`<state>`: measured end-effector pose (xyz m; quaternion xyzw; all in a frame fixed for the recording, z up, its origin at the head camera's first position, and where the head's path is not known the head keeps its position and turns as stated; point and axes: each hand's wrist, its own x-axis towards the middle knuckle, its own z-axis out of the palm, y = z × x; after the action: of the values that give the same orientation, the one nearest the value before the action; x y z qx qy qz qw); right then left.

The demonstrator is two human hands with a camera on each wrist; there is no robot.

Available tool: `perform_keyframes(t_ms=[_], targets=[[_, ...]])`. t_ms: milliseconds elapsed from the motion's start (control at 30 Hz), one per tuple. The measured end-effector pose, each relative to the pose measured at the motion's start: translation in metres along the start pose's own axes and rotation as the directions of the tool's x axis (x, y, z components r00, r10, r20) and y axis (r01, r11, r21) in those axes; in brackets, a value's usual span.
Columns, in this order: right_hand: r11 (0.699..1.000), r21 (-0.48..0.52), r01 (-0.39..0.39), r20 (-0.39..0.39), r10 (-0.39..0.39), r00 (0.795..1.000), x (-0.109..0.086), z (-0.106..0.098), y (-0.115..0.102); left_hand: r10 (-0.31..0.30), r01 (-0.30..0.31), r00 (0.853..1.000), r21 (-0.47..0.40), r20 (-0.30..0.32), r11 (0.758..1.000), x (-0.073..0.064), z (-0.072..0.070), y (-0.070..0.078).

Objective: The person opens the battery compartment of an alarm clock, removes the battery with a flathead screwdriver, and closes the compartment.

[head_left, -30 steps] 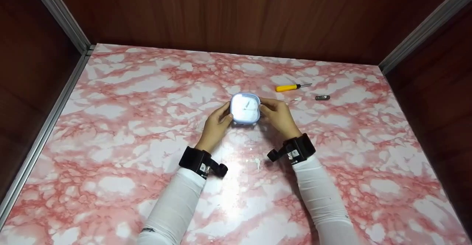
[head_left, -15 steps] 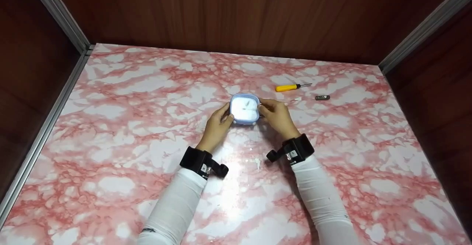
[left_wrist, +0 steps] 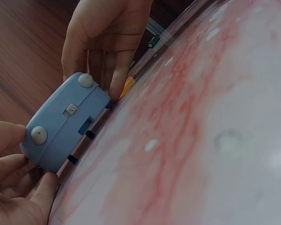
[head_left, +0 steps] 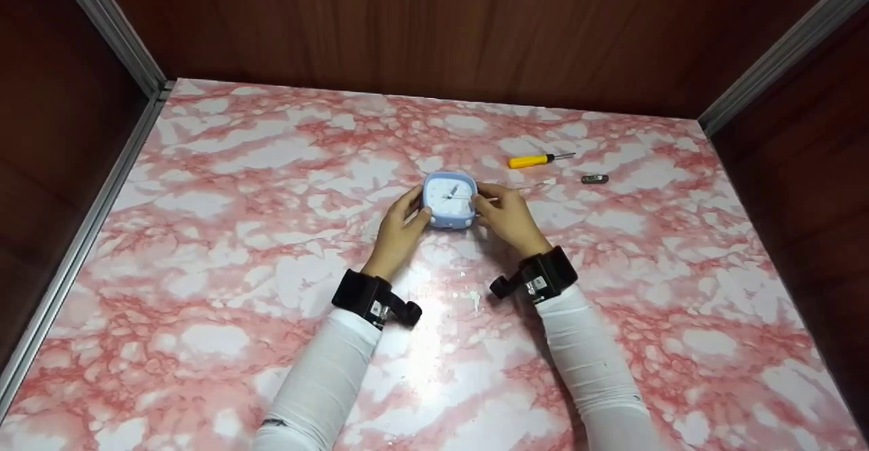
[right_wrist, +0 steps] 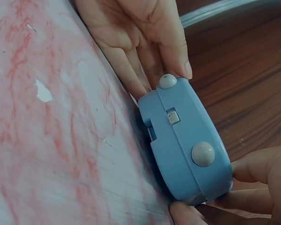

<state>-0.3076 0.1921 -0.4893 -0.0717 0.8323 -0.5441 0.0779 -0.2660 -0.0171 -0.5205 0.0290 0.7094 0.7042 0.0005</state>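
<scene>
A light-blue alarm clock (head_left: 451, 200) with a white dial is held between both hands, its face turned upward in the head view. My left hand (head_left: 397, 233) grips its left side, thumb at the front lower corner. On the opposite side, my right hand (head_left: 512, 219) pinches the edge, with the thumb over the rim of the face. Both wrist views show the clock's underside, with two round white feet (left_wrist: 39, 135) and a small white switch (right_wrist: 173, 116) between them. Black knobs (left_wrist: 90, 134) stick out of the back, close over the tabletop.
A yellow-handled screwdriver (head_left: 531, 161) lies beyond the right hand, with a small battery (head_left: 595, 179) to its right. The marbled red-and-white table (head_left: 237, 267) is bounded by dark wood panels (head_left: 434, 30) at the back and sides.
The clock has tilted slightly, so glare has left its dial and more of its lower side shows. Both hands keep their grip with barely any shift.
</scene>
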Motion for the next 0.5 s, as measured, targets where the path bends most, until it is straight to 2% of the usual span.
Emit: perform_keyframes(t_ms=[300, 500], targets=[[0.999, 0.047, -0.013, -0.023, 0.014, 1.000, 0.0007, 0.0021, 0.0004, 0.050, -0.052, 0.998, -0.075, -0.032, 0.996, 0.0011, 0.0001, -0.0047], [0.998, 0.065, -0.028, -0.031, 0.030, 0.999, 0.0011, 0.0040, -0.0005, 0.045, -0.048, 0.998, -0.080, -0.039, 0.996, 0.0007, -0.0008, -0.0059]])
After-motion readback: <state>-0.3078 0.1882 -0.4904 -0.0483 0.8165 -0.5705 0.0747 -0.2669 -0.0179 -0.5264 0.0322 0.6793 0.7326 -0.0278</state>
